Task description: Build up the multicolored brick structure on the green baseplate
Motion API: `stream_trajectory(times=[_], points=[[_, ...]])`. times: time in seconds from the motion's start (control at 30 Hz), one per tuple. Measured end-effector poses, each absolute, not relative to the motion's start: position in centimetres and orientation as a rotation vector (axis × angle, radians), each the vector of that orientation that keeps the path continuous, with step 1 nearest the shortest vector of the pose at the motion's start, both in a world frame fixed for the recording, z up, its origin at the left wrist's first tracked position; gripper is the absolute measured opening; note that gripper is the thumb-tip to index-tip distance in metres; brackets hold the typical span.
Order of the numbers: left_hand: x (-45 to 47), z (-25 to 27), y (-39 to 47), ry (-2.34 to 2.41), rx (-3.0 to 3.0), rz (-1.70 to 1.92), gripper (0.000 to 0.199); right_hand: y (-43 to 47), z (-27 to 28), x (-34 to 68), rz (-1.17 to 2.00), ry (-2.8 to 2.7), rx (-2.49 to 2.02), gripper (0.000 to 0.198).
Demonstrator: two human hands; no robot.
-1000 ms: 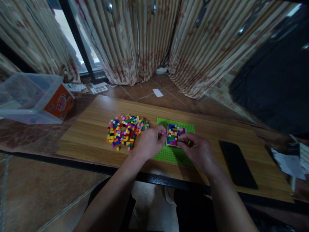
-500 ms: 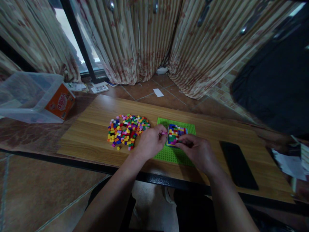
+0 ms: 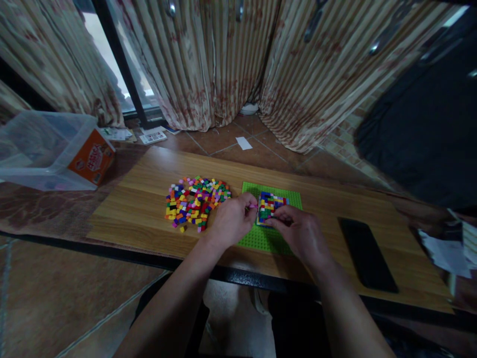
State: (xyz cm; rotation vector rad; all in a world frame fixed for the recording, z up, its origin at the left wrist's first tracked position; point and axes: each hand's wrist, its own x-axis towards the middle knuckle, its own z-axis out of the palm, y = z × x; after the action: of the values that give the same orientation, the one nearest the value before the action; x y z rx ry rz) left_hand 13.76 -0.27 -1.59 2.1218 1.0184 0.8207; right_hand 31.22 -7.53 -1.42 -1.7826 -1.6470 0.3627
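Observation:
A green studded baseplate [image 3: 266,241] lies on the wooden table, bearing a low block of many-coloured toy bricks [image 3: 269,203]. At the block's left edge, my left hand [image 3: 235,216] is closed, pinching a small pink brick [image 3: 253,206] between thumb and fingertips. My right hand [image 3: 298,228] reaches over the block's near right part. Its thumb and forefinger are closed at a small pink brick, largely hidden by the fingers, against the block's near side. The right fingers also cover part of the block's surface.
Left of the baseplate is a heap of loose coloured bricks [image 3: 197,201]. A black phone-like slab [image 3: 367,254] lies at the right of the wooden table [image 3: 126,214]. A clear plastic bin [image 3: 48,149] with an orange label stands at far left. Striped curtains [image 3: 194,64] hang behind.
My right hand has shifted slightly left, its fingertips lower over the block's near edge. The left hand stays nearly still with its pink brick.

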Motion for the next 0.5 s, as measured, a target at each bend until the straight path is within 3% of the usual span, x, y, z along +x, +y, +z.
stream_trajectory(times=[0.5], points=[[13.7,-1.6,-0.2,1.044,2.126,0.812,0.012,-7.9,-1.6,32.6,0.468,-1.587,-1.792,0.019]])
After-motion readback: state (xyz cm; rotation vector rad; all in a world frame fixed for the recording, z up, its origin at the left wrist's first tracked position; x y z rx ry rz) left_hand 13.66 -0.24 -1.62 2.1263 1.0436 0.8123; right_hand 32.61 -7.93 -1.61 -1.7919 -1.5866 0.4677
